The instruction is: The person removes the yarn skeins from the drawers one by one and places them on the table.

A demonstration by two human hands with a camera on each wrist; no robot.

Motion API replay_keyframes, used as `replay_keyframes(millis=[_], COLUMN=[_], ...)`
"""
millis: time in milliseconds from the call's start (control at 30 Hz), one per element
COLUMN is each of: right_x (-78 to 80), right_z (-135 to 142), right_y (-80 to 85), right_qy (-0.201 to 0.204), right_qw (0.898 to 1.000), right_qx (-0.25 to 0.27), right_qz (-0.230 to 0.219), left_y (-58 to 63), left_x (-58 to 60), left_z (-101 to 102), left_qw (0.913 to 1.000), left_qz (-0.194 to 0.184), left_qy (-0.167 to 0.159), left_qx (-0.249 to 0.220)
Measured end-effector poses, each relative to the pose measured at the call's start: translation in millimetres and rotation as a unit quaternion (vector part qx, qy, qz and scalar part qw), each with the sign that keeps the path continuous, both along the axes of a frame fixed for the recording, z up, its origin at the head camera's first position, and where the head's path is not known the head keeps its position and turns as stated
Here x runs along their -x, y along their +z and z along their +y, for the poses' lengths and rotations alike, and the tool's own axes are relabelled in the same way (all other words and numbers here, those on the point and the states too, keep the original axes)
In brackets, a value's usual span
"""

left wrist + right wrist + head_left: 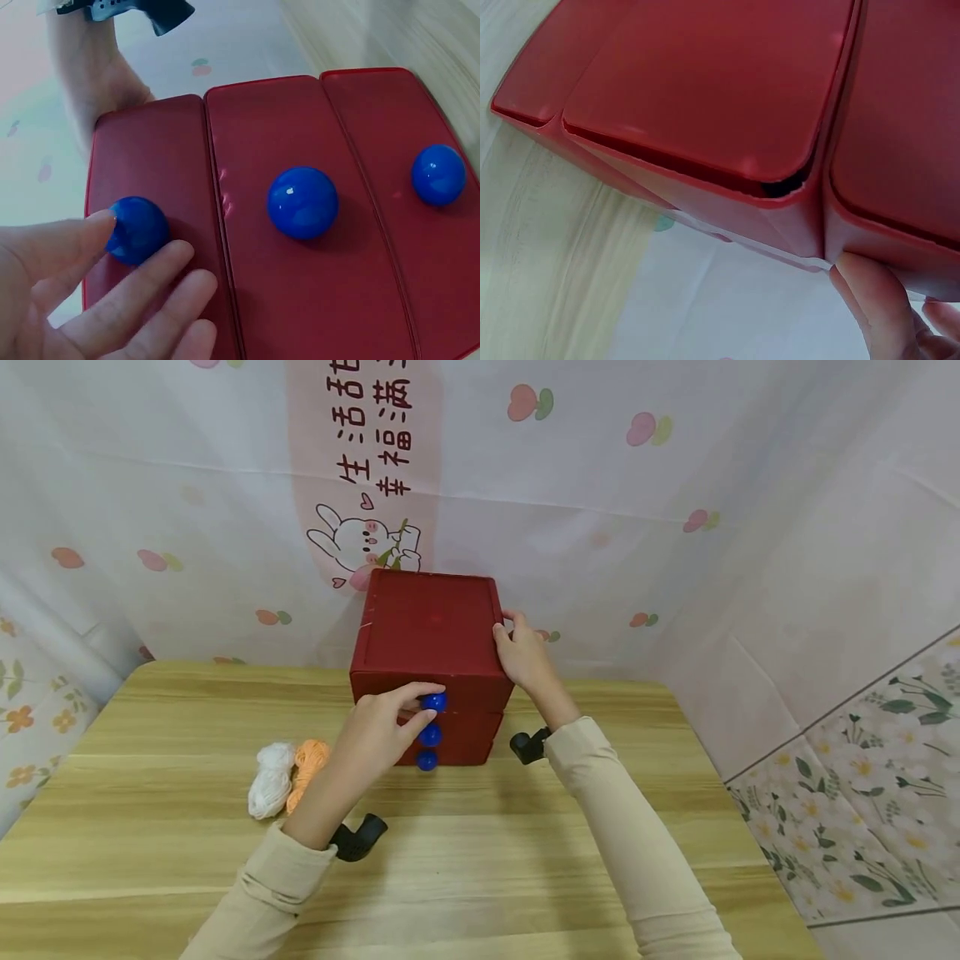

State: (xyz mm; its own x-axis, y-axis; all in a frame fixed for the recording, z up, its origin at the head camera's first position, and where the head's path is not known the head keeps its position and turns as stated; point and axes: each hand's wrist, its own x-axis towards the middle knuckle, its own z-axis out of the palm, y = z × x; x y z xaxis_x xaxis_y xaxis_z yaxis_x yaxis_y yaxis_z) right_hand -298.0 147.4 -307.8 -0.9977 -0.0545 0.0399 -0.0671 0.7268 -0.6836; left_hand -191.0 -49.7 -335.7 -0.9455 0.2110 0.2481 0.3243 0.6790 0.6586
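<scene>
A dark red drawer box [431,627] stands on the table with three drawers stacked at its front, each bearing a round blue knob. My left hand [378,722] pinches the top blue knob [434,702] between thumb and fingers. In the left wrist view, fingertips touch that top knob [139,231] from both sides, while the middle knob [303,202] and bottom knob [439,175] are untouched. My right hand [525,652] rests against the box's upper right side. In the right wrist view its fingers [881,300] press the red side wall, partly cut off by the frame.
White yarn [272,779] and orange yarn [307,768] lie on the wooden table [450,877], left of the box. Behind the box hangs a printed curtain [570,468]. Black wrist devices [360,838] are worn on both forearms.
</scene>
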Motion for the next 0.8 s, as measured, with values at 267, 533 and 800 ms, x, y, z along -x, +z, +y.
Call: replay_keyframes(millis=[267, 533, 800], right_x=[-0.2, 0.7, 0.2], right_z=[-1.5, -0.8, -0.7], right_y=[0.0, 0.3, 0.1], right_qy=[-0.005, -0.006, -0.005], right_qw=[1.000, 1.000, 1.000], right_qx=[-0.004, -0.007, -0.003], right_qz=[0.007, 0.009, 0.006], left_y=[-12.1, -43.4, -64.8], left_x=[-16.5, -9.6, 4.3], left_z=[-10.6, -11.0, -2.9], left_qw=[0.9977, 0.9998, 0.9969], left_qz=[0.045, 0.006, -0.044], left_qy=[0.024, 0.012, -0.030], left_qx=[-0.045, 0.012, -0.058])
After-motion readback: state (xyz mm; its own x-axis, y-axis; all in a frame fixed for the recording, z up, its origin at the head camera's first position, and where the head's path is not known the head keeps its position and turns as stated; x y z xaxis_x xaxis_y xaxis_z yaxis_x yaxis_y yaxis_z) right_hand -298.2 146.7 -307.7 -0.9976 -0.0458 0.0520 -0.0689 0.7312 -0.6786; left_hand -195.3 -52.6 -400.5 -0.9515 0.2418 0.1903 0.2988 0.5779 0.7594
